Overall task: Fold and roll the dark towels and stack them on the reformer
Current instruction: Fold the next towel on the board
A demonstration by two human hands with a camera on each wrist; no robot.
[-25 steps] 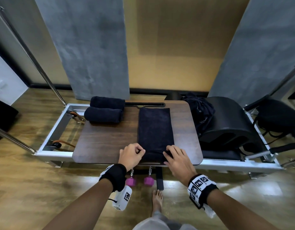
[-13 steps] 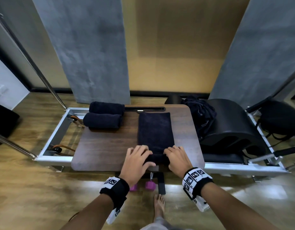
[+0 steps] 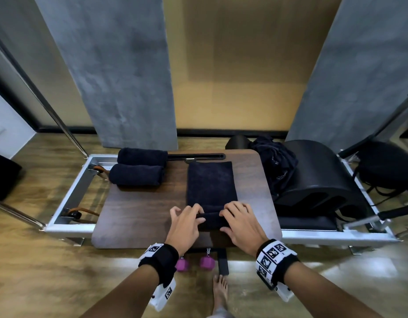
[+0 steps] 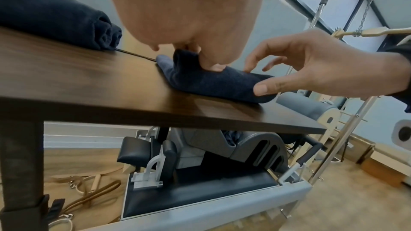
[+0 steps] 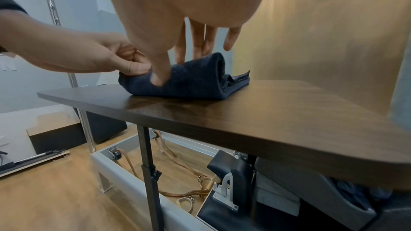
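Note:
A dark towel [image 3: 211, 184], folded into a long strip, lies on the wooden board [image 3: 141, 214] over the reformer frame [image 3: 70, 227]. Its near end is turned up into a short roll [image 3: 212, 221]. My left hand [image 3: 193, 214] grips the roll's left end, thumb and fingers pinching it [image 5: 135, 67]. My right hand [image 3: 230, 214] curls over the right end, thumb pressed into the near side [image 5: 159, 78]. Two rolled dark towels [image 3: 136, 177] lie side by side at the board's far left corner.
A heap of loose dark cloth [image 3: 276, 164] lies against a black arc barrel [image 3: 317, 180] on the right. Leather straps [image 3: 81, 211] hang in the open frame on the left. Pink dumbbells [image 3: 182, 265] and my bare foot [image 3: 220, 292] are on the wooden floor below the board.
Both hands have moved from the board's near edge onto the towel. The towel's near end has been turned over into a short roll, and the hands have pushed it away from me.

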